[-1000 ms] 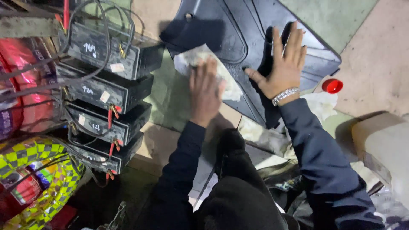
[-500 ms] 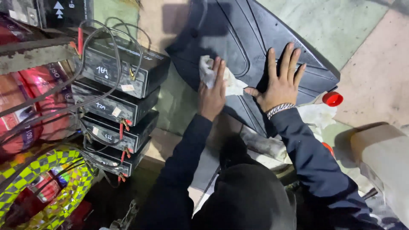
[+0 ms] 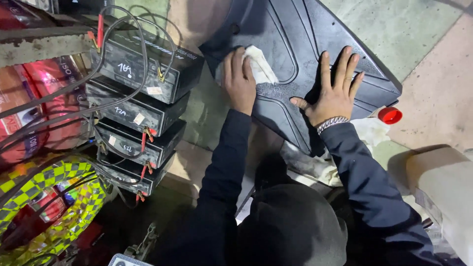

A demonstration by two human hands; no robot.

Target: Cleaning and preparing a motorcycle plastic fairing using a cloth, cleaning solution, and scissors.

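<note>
Cloth (image 3: 258,64) — white and crumpled — sits under my left hand (image 3: 240,81), whose fingers press it down onto the black plastic panel (image 3: 295,29) lying on the floor. My right hand (image 3: 334,88) holds nothing; it lies flat, fingers spread, on the same panel just beside, a metal bracelet (image 3: 333,123) at the wrist. Right of that, a red cap (image 3: 390,115) rests on the ground. Farther left, black batteries (image 3: 138,108) are stacked — wired with cables (image 3: 74,88).
</note>
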